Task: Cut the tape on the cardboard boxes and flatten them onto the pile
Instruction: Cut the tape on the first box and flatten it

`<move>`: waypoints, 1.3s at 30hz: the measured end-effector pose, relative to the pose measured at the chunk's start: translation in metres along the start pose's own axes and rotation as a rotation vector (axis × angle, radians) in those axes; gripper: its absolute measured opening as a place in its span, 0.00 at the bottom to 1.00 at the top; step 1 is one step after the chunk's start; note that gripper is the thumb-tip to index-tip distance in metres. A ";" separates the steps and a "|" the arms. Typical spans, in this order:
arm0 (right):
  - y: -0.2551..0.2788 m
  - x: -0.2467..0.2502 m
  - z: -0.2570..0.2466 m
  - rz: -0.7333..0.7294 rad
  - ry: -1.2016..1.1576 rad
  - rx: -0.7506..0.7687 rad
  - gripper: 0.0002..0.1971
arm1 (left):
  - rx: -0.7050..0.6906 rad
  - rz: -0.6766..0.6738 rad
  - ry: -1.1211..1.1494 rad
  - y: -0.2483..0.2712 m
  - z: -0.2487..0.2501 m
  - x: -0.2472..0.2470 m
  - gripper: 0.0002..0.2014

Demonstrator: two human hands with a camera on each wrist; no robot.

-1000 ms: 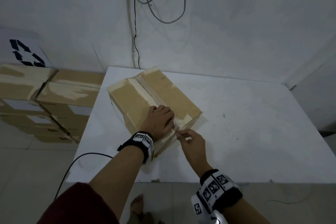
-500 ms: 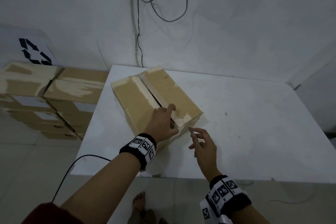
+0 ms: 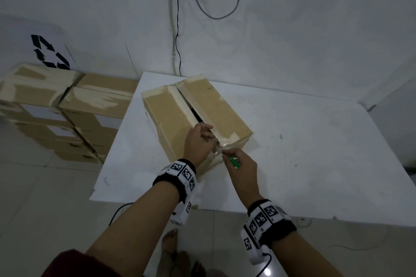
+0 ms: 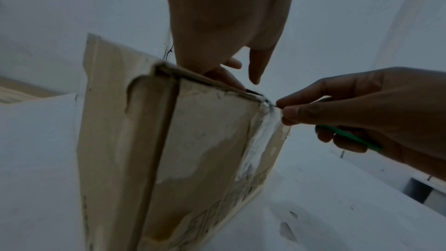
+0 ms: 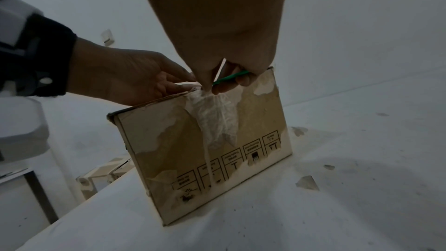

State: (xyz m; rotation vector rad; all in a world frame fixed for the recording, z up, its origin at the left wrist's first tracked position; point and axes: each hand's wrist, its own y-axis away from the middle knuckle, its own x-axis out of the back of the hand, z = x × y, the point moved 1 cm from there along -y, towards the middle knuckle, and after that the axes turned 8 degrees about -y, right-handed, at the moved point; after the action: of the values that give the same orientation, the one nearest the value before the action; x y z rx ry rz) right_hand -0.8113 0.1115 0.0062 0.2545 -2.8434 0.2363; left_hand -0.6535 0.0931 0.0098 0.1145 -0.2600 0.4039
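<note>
A brown cardboard box (image 3: pixel 202 105) lies on the white table (image 3: pixel 315 164), its top seam split open along the far part. My left hand (image 3: pixel 199 141) rests with straight fingers on the top flap at the near end of the seam; its fingers (image 5: pixel 178 85) lie flat by the edge. My right hand (image 3: pixel 238 166) grips a green-handled cutter (image 3: pixel 234 162), thumb and forefinger pinched near the blade. The tip sits at the box's near top edge, where crumpled clear tape (image 5: pixel 212 117) runs down the end face. The blade itself is hidden by the fingers.
Several taped cardboard boxes (image 3: pixel 67 105) are stacked on the floor left of the table, below a recycling sign (image 3: pixel 49 51). Cables (image 3: pixel 177 40) hang on the wall behind. Bare feet (image 3: pixel 171 238) stand at the table's near edge. Bare tabletop stretches to the right.
Half a second ago my right hand hung back from the box with loose fingers; now it is at the near top edge with the cutter on the tape. My left hand stayed on the flap.
</note>
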 end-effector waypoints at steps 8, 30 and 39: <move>-0.003 -0.001 0.005 0.021 0.087 0.012 0.03 | 0.025 -0.002 0.046 0.000 -0.001 0.002 0.14; -0.004 0.007 0.002 0.028 -0.003 -0.041 0.05 | 0.064 0.002 0.098 -0.005 -0.002 0.001 0.19; -0.019 0.008 -0.002 0.159 -0.269 -0.310 0.08 | 0.065 0.006 0.117 -0.004 -0.001 0.001 0.18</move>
State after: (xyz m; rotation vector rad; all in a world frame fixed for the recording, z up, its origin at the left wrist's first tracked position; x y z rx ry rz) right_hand -0.8144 0.0922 0.0133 -0.0067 -3.1123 -0.2252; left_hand -0.6509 0.0897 0.0089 0.1533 -0.1320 0.4237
